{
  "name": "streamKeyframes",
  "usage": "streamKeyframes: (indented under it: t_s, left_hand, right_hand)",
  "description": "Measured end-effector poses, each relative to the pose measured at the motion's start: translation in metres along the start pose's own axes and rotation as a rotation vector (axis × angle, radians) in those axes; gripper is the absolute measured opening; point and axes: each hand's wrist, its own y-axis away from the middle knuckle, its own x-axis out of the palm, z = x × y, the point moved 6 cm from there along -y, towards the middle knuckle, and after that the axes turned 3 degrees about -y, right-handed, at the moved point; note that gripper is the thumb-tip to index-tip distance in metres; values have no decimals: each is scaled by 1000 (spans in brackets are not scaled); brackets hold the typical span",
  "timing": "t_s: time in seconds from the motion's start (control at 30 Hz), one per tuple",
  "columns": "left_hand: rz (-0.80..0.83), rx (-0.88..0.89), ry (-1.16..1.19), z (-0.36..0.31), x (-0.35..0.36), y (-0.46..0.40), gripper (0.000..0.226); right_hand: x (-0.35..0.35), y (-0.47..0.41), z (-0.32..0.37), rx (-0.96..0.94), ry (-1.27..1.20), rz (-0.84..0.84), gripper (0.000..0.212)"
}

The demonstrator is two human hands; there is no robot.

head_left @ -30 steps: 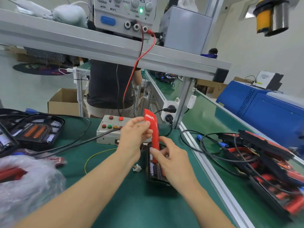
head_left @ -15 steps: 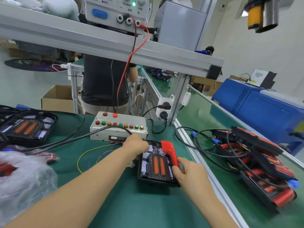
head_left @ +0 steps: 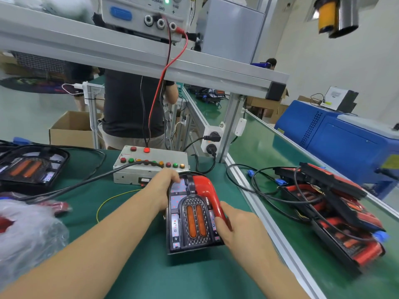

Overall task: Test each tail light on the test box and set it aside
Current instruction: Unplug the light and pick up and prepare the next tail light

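A black tail light (head_left: 190, 219) with two orange bars lies flat on the green mat in front of me. A curved red lens strip (head_left: 208, 195) sits along its right side. My left hand (head_left: 166, 186) grips the tail light's top left corner, fingers curled over the edge. My right hand (head_left: 235, 225) holds the lower end of the red strip against the light's right edge. The grey test box (head_left: 138, 169) with coloured buttons stands just behind, one red lamp lit.
Several tail lights with black cables are piled at the right (head_left: 336, 212). Another tail light (head_left: 32, 167) lies at the far left, a plastic bag (head_left: 28, 234) nearer me. A power supply (head_left: 146, 11) sits on the overhead shelf. A person stands behind the bench.
The red strip came down from upright in both hands to lie on the tail light's right side. My left hand moved to the light's top corner; the view came closer.
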Motion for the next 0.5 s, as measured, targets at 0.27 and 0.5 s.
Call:
streamKeyframes:
  t_s: [0.27, 0.5]
  left_hand:
    - [129, 48, -119, -7, 0, -1, 47]
    - [94, 140, -145, -13, -6, -2, 37]
  right_hand:
    - [7, -6, 4, -66, -68, 20, 20]
    - [12, -9, -13, 75, -28, -15, 39]
